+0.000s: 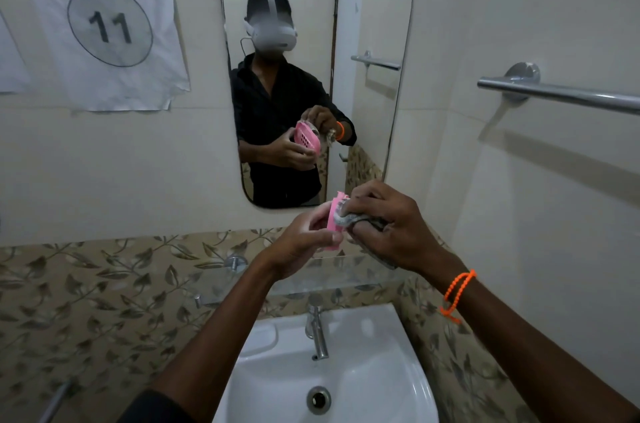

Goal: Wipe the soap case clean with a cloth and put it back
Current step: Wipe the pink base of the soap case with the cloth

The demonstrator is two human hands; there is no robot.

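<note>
My left hand (300, 242) grips a pink plastic soap case (334, 214), held on edge above the glass shelf (242, 279). My right hand (388, 225) is closed on a grey patterned cloth (349, 220), which presses against the case's inner side. The mirror (377, 24) reflects both hands and shows the case's slotted pink face. Much of the case is hidden by my fingers and the cloth.
A white basin (398, 363) with a chrome tap (318, 336) lies below my arms. A chrome towel bar (571, 95) runs along the right wall. A paper sign reading "WORKSTATION 11" (104, 24) hangs left of the mirror. Leaf-patterned tiles (86, 301) line the wall.
</note>
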